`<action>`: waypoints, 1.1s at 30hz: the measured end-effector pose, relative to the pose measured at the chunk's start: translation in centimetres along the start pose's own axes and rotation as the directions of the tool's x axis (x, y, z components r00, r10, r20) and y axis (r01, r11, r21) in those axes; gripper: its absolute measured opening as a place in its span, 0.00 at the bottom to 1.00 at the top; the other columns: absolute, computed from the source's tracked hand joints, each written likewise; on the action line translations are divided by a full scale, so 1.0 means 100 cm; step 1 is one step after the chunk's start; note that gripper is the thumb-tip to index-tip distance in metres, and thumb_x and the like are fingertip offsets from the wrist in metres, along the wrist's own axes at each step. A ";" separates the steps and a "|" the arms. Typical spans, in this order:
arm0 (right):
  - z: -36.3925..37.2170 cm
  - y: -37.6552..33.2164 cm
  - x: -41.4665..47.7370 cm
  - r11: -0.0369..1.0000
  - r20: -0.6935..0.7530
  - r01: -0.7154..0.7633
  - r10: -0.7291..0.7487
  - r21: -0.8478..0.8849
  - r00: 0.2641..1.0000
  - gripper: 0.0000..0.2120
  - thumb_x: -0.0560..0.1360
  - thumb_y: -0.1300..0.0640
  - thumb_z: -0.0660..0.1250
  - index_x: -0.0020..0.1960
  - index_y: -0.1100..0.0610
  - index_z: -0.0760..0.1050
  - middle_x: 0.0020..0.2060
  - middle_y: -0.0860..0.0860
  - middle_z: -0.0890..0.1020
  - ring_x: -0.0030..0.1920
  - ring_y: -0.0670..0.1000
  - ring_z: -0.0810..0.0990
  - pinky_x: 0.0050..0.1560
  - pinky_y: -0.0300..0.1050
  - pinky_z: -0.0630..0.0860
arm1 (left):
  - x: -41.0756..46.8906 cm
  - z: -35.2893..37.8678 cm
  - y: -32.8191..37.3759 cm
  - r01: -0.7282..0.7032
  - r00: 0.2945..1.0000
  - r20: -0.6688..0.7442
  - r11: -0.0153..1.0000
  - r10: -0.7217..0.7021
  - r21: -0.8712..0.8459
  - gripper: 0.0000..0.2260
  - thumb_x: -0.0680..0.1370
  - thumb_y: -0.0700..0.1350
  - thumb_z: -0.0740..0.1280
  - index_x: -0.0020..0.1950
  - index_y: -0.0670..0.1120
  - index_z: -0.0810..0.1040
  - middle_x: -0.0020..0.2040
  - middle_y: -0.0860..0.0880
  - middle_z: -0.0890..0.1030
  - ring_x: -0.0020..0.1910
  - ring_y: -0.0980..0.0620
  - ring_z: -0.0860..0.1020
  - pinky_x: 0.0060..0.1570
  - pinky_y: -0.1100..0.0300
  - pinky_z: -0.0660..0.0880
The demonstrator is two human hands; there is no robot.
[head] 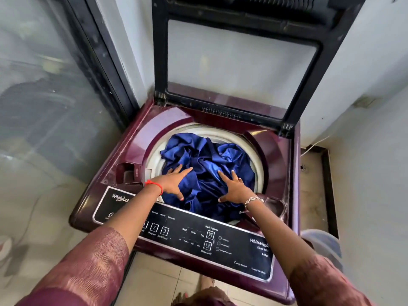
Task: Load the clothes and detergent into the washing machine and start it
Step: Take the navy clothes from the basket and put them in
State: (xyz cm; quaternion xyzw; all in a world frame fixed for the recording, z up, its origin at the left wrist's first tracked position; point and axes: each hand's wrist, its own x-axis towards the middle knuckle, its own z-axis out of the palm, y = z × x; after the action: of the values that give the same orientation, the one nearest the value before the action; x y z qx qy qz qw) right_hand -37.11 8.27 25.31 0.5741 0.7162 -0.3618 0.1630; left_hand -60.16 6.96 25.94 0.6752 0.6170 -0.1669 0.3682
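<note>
pressing clothes (207, 160), drum (257, 156) seemingly mostly hidden

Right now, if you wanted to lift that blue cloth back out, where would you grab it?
Probably pinch one of the raised folds near the middle of the blue cloth, coming straight down from above. The drum rim rings it, so the open top is the only way in, and the crumpled ridges stand up.

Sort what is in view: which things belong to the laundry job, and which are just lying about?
Job: Whirlpool washing machine; its raised lid; blue clothes in the drum; control panel; left hand and right hand, both pressing flat on the clothes.

Lying about: pale blue plastic container beside the machine; glass door; floor drain; white cable.
</note>
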 end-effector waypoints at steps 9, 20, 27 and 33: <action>0.005 -0.001 -0.030 0.998 -0.103 -0.042 0.047 0.050 0.994 0.38 0.73 0.47 0.68 0.75 0.50 0.49 0.76 0.58 0.44 0.75 0.62 0.47 0.72 0.62 0.57 | -0.006 -0.005 0.038 -0.064 0.994 -0.090 0.997 0.068 0.047 0.46 0.70 0.48 0.73 0.77 0.53 0.43 0.78 0.47 0.41 0.76 0.41 0.43 0.72 0.36 0.50; 0.001 0.037 -0.168 0.901 -0.761 0.122 0.272 0.417 0.589 0.12 0.73 0.58 0.66 0.55 0.62 0.78 0.53 0.58 0.81 0.54 0.57 0.78 0.53 0.45 0.71 | -0.075 0.000 0.183 -0.600 0.723 -0.380 0.797 0.576 0.066 0.23 0.75 0.46 0.69 0.69 0.48 0.69 0.66 0.46 0.75 0.65 0.47 0.73 0.64 0.51 0.70; 0.052 0.102 -0.248 0.848 -0.752 -0.010 0.475 0.529 0.457 0.11 0.73 0.57 0.65 0.52 0.62 0.79 0.52 0.58 0.82 0.56 0.58 0.77 0.55 0.50 0.73 | -0.114 0.043 0.269 -0.731 0.610 -0.262 0.659 0.748 0.177 0.21 0.74 0.47 0.68 0.67 0.48 0.72 0.66 0.46 0.75 0.65 0.48 0.73 0.65 0.55 0.68; 0.081 0.171 -0.291 0.777 -0.685 -0.096 0.599 0.622 0.415 0.10 0.73 0.58 0.66 0.49 0.63 0.80 0.46 0.61 0.83 0.49 0.59 0.80 0.47 0.47 0.73 | -0.114 0.087 0.348 -0.771 0.589 -0.057 0.582 0.806 0.259 0.24 0.76 0.48 0.67 0.71 0.45 0.67 0.71 0.46 0.69 0.70 0.50 0.66 0.66 0.63 0.59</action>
State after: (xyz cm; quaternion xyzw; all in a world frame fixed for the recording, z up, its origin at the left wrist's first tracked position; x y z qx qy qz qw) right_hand -14.11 -16.62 33.00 0.8361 0.4390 -0.1524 -0.2914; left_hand -26.96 -6.10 38.02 0.9247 0.2596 0.0092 0.2783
